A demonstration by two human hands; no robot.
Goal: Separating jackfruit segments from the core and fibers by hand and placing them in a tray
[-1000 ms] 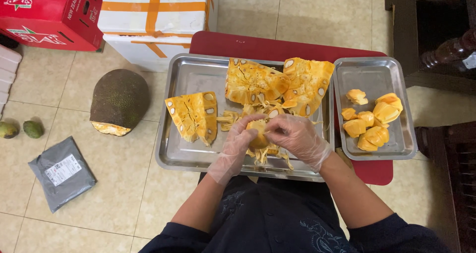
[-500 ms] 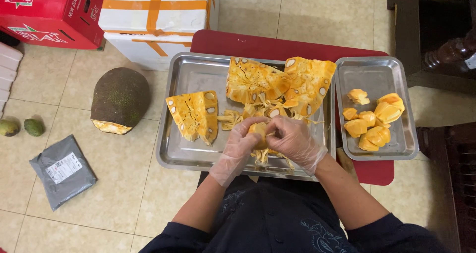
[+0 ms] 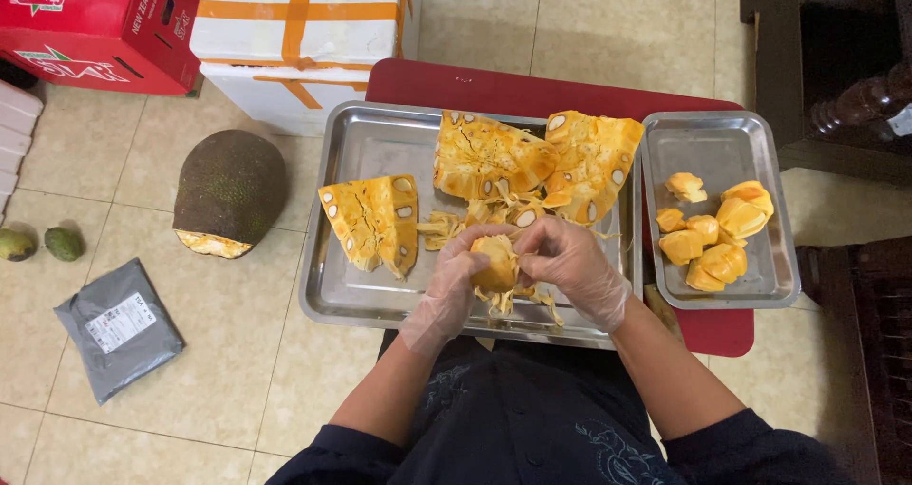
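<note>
Both my hands wear thin clear gloves and meet over the front of a large steel tray (image 3: pixel 361 143). My left hand (image 3: pixel 454 285) cups a yellow jackfruit pod (image 3: pixel 496 262), and my right hand (image 3: pixel 575 266) pinches the pod's top and its pale stringy fibres. Loose fibres hang below the pod. Two big cut jackfruit pieces (image 3: pixel 532 167) with seeds lie at the tray's back, and a smaller wedge (image 3: pixel 375 221) lies at its left.
A smaller steel tray (image 3: pixel 712 143) at the right holds several cleaned yellow pods (image 3: pixel 714 230). Both trays rest on a red stool (image 3: pixel 475 91). On the tiled floor sit a jackfruit half (image 3: pixel 230 192), a grey parcel (image 3: pixel 119 328), two green fruits (image 3: pixel 38 246) and boxes (image 3: pixel 294 29).
My hands have lifted the pod slightly and turned it, so more of its yellow flesh shows between my fingers. The trays and fruit pieces have not moved.
</note>
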